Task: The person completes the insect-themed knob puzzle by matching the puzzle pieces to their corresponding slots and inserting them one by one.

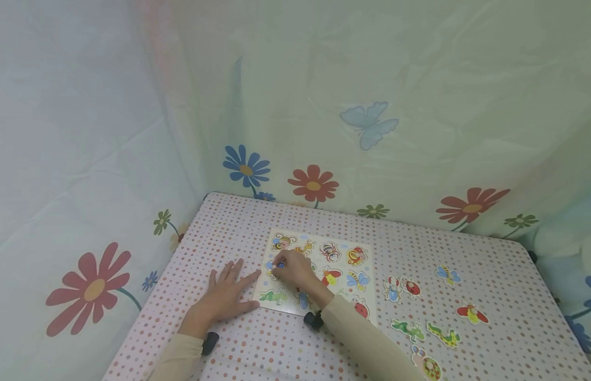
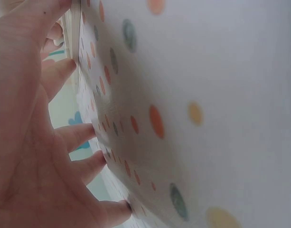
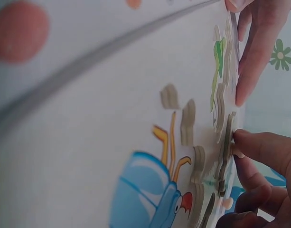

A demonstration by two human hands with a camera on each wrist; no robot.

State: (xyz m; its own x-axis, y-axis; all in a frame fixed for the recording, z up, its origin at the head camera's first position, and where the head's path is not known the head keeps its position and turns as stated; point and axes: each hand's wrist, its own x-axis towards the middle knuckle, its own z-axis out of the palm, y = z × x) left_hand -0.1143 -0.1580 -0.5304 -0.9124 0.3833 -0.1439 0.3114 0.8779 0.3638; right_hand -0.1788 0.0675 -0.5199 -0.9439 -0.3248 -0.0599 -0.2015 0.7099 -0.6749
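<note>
Looks like smooth, faintly glossy wood on the puzzle board (image 1: 344, 272) at six o'clock, matt creased cloth on the backdrop (image 1: 295, 79) at twelve.

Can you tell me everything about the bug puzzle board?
The bug puzzle board is a pale rectangle that looks like wood, with colourful bug pictures in shaped hollows. It lies flat on the dotted table. The left hand reaches its left edge with index finger and thumb. The right hand is over its left part, pinching a bug piece, and the right sleeve hides some near side.
</note>
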